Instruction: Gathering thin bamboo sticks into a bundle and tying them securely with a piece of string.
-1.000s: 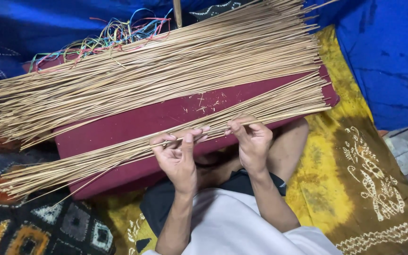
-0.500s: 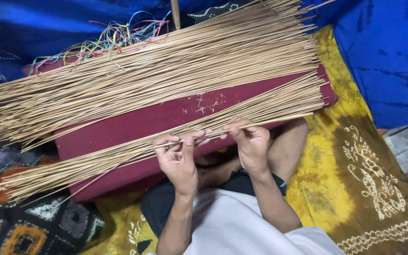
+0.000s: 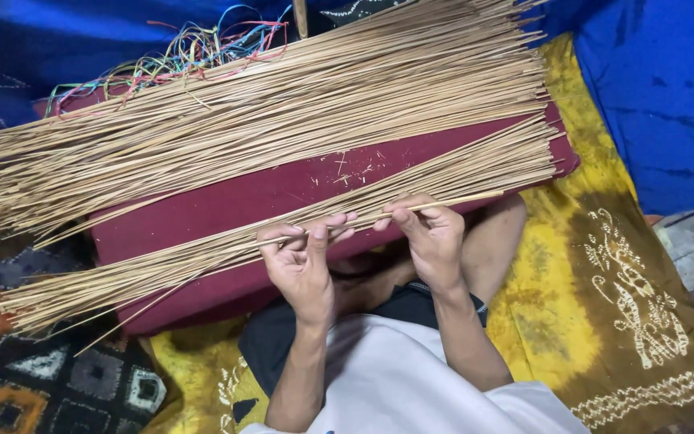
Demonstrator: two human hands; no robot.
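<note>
Thin stick [image 3: 411,210], pale tan, straight and very slender, lies pinched between both hands just above the near edge of a maroon cushion [image 3: 226,205]. Left hand [image 3: 303,261] grips it with fingertips curled, palm toward the camera; right hand [image 3: 431,237] closes thumb and fingers on it further along, its end jutting out to the right. It runs parallel to a small bundle of like sticks [image 3: 202,257] spread along the cushion's front. Behind, a far bigger heap of sticks [image 3: 283,120] fans across the cushion, with coloured strings [image 3: 194,48] beyond. Yellow patterned cloth [image 3: 604,265] lies beneath.
</note>
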